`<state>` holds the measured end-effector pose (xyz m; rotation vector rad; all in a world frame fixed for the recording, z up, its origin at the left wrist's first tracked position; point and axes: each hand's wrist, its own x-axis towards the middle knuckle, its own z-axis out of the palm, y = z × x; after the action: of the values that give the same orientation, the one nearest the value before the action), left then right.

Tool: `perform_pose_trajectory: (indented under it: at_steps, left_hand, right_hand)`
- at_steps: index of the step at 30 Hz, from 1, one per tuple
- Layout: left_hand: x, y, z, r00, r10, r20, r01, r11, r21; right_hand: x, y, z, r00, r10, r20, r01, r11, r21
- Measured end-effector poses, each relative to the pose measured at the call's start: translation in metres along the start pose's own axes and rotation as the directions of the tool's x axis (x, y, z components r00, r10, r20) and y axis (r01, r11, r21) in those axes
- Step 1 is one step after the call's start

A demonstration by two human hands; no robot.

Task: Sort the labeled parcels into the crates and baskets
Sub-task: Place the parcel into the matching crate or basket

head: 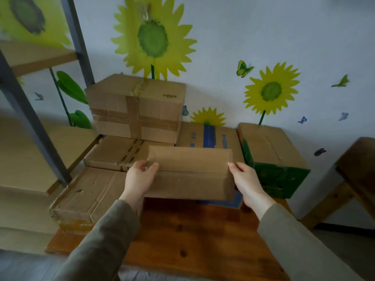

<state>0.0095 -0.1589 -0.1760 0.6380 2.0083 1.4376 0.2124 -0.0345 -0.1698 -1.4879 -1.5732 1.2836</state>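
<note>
Both hands (190, 179) grip plain cardboard box (189, 173) ends above table (182, 236).

Single head-worn view, forward and down, close over the wooden table (192, 236).

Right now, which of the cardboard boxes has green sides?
The rightmost box: its front and left sides are green. The held box is plain brown; the blue-taped box has no green.

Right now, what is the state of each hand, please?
Left hand: holding the left end of the plain cardboard box.
Right hand: holding the right end of the same box.
</note>
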Motion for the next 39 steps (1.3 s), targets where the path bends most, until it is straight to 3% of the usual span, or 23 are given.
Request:
perform_pose_trajectory:
  at_steps: [5,15,39]
  left_hand:
    - [0.002,0.036,-0.001,0.998,0.056,0.0,-0.055,0.996,-0.073]
    - [0.004,0.06,-0.002,0.999,0.042,0.013,-0.035,0.938,-0.345]
    - [-0.002,0.057,-0.004,0.982,0.19,-0.019,-0.186,0.93,-0.318]
  right_hand:
    - [-0.002,-0.033,-0.014,0.996,-0.084,-0.022,0.086,0.993,0.086]
    - [0.002,-0.049,-0.025,0.998,-0.067,-0.001,0.063,0.927,0.369]
    - [0.008,-0.04,-0.019,0.989,-0.143,0.035,0.113,0.89,0.441]
